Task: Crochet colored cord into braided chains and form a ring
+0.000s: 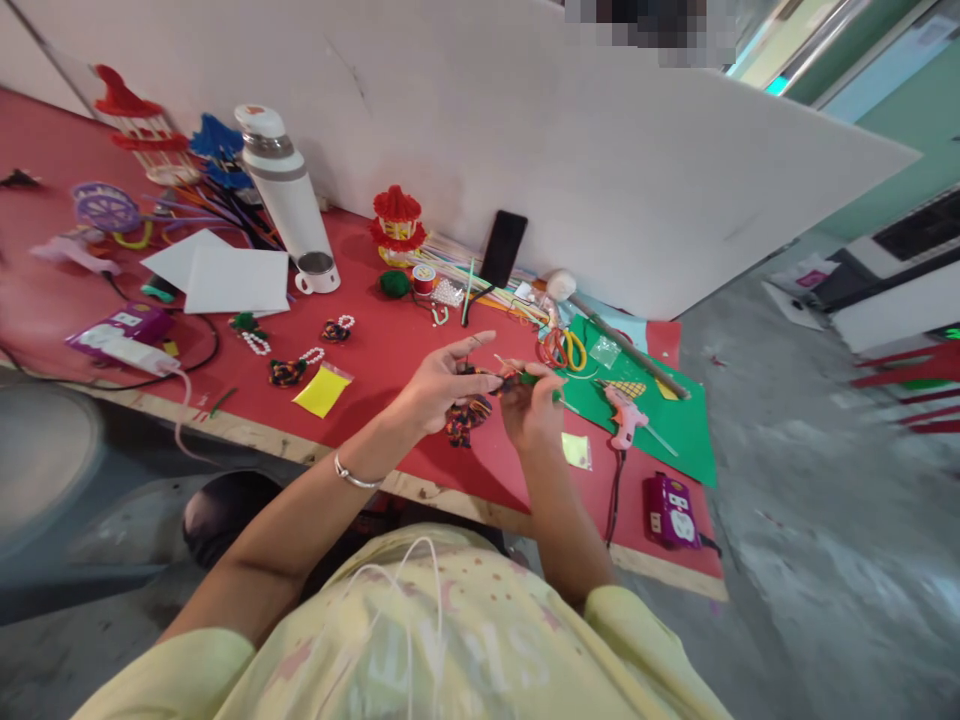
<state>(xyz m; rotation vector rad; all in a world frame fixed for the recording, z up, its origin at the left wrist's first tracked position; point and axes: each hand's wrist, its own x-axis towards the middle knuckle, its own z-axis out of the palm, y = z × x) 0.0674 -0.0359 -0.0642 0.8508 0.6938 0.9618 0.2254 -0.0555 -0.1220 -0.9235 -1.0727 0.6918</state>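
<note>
Over the red table (pixel 487 475), mid-frame, the left hand (pixel 439 385) pinches a dark multicoloured yarn piece (pixel 469 420), apparently steadying it for the right hand (pixel 534 415), closed on its end. Beyond, upper centre, 1 phone (pixel 504 248) leans upright, likely for viewing.

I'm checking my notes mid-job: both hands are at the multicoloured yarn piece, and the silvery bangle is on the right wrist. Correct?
Not quite: the head view shows the silvery bangle on the left wrist, not the right. The rest stands: the left hand and right hand are at the multicoloured yarn piece.
</note>
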